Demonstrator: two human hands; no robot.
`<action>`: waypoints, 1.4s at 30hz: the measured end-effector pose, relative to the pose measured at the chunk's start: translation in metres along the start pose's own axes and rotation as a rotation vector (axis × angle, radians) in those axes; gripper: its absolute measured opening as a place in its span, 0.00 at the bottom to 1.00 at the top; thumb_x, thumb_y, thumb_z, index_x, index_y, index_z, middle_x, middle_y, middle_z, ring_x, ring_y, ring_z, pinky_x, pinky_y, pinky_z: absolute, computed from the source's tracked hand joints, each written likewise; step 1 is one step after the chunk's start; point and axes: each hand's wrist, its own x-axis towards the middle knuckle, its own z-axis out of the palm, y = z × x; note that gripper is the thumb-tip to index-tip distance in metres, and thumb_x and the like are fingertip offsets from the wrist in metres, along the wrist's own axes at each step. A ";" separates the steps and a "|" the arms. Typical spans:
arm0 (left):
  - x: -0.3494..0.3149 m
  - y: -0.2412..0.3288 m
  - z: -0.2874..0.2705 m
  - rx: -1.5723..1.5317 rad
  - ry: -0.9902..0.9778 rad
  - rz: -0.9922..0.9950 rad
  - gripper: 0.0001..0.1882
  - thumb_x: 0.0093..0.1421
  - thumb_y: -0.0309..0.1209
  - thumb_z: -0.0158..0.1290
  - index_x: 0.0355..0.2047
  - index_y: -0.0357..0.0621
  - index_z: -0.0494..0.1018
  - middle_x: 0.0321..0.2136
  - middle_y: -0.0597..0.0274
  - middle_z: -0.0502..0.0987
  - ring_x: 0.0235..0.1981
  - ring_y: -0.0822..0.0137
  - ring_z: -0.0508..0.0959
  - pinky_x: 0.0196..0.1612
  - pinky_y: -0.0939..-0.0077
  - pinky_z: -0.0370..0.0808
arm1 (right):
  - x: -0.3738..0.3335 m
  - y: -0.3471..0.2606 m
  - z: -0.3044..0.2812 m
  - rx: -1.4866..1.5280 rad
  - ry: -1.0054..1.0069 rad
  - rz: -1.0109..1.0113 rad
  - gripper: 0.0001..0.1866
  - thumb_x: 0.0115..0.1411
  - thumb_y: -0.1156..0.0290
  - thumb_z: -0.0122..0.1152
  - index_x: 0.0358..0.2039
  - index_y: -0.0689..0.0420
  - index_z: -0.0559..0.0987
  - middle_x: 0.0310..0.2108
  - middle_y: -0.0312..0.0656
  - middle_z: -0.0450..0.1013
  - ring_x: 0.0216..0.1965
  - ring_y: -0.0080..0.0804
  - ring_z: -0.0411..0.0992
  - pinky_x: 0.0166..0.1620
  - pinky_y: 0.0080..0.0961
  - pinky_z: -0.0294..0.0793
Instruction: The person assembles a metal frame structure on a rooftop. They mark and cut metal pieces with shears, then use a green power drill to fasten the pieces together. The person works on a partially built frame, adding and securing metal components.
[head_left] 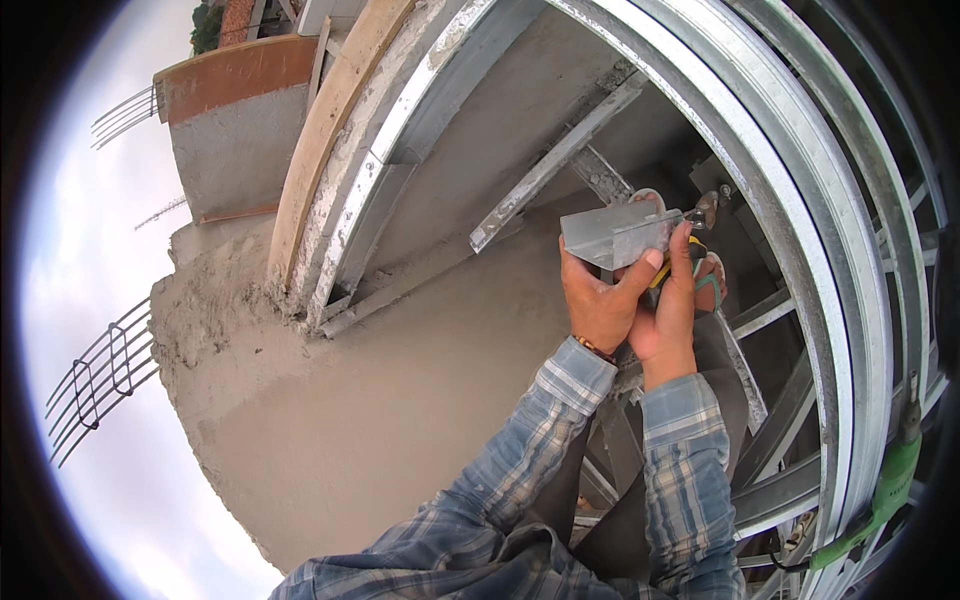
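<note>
My left hand grips a short bent piece of grey sheet metal, its thumb pressed against the near face. The fingers beneath the piece are partly hidden. My right hand is closed at the right end of the same piece, thumb and fingers raised close to its edge. Just beyond the right hand shows a yellow-and-black part, mostly covered, and a brownish metal fitting whose kind is unclear. My sandalled foot shows below the hands.
Curved metal channels sweep down the right side, with a green-bodied power tool hanging by them. A rough concrete wall fills the left, edged by a curved wooden board. Steel bars jut out far left. A metal strut slants behind the hands.
</note>
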 end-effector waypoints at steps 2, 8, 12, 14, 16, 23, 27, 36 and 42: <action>0.003 0.012 -0.002 -0.082 0.088 0.015 0.32 0.53 0.30 0.64 0.55 0.34 0.62 0.45 0.55 0.72 0.45 0.63 0.75 0.52 0.68 0.72 | 0.003 -0.001 -0.008 -0.043 0.052 0.058 0.34 0.61 0.44 0.61 0.58 0.53 0.66 0.50 0.41 0.70 0.45 0.27 0.67 0.48 0.28 0.68; 0.068 0.034 -0.050 0.467 0.283 0.431 0.38 0.41 0.34 0.69 0.52 0.38 0.64 0.47 0.51 0.67 0.47 0.58 0.72 0.48 0.61 0.72 | 0.000 -0.002 0.003 -0.029 0.151 0.094 0.29 0.60 0.46 0.64 0.52 0.50 0.68 0.43 0.47 0.74 0.28 0.21 0.67 0.31 0.19 0.68; 0.117 0.063 -0.081 1.123 0.233 0.941 0.42 0.36 0.33 0.68 0.55 0.43 0.65 0.44 0.55 0.67 0.49 0.56 0.69 0.51 0.59 0.70 | 0.004 0.001 -0.003 0.013 0.154 0.079 0.27 0.59 0.49 0.66 0.52 0.49 0.68 0.43 0.47 0.75 0.28 0.21 0.67 0.31 0.19 0.68; 0.140 0.067 -0.091 1.211 0.194 1.041 0.42 0.36 0.34 0.68 0.55 0.46 0.66 0.45 0.56 0.67 0.48 0.55 0.68 0.51 0.58 0.68 | 0.002 0.002 -0.001 0.003 0.146 0.087 0.27 0.60 0.51 0.66 0.52 0.49 0.68 0.42 0.47 0.75 0.28 0.21 0.68 0.30 0.18 0.68; 0.153 0.066 -0.089 1.284 0.162 1.070 0.42 0.35 0.35 0.68 0.55 0.49 0.67 0.45 0.58 0.67 0.48 0.55 0.67 0.52 0.58 0.66 | 0.003 -0.001 0.002 -0.010 0.143 0.087 0.26 0.60 0.52 0.66 0.52 0.49 0.68 0.41 0.46 0.75 0.28 0.21 0.68 0.30 0.18 0.68; 0.175 0.053 -0.081 1.502 0.141 0.974 0.46 0.34 0.38 0.73 0.58 0.55 0.68 0.47 0.61 0.66 0.51 0.56 0.64 0.54 0.54 0.62 | 0.003 -0.001 -0.001 0.026 0.142 0.106 0.22 0.61 0.58 0.66 0.50 0.49 0.69 0.40 0.45 0.76 0.27 0.20 0.68 0.30 0.18 0.68; 0.203 0.036 -0.087 1.565 0.193 1.012 0.47 0.36 0.38 0.75 0.58 0.57 0.68 0.49 0.60 0.65 0.52 0.56 0.62 0.55 0.54 0.60 | 0.002 -0.003 -0.001 0.018 0.152 0.090 0.20 0.61 0.61 0.66 0.49 0.49 0.70 0.39 0.44 0.76 0.28 0.21 0.68 0.30 0.18 0.68; 0.224 0.052 -0.096 1.378 0.338 1.060 0.42 0.38 0.43 0.75 0.55 0.54 0.70 0.52 0.60 0.67 0.54 0.54 0.68 0.55 0.56 0.69 | 0.003 -0.004 0.000 0.030 0.169 0.075 0.16 0.61 0.64 0.65 0.45 0.50 0.71 0.37 0.43 0.77 0.27 0.22 0.68 0.31 0.21 0.68; 0.222 0.087 -0.098 1.516 0.183 0.781 0.40 0.41 0.51 0.72 0.52 0.46 0.73 0.48 0.55 0.72 0.45 0.52 0.78 0.46 0.59 0.77 | 0.002 -0.002 -0.002 0.005 0.151 0.092 0.16 0.59 0.67 0.65 0.44 0.51 0.70 0.36 0.42 0.76 0.27 0.22 0.69 0.30 0.21 0.68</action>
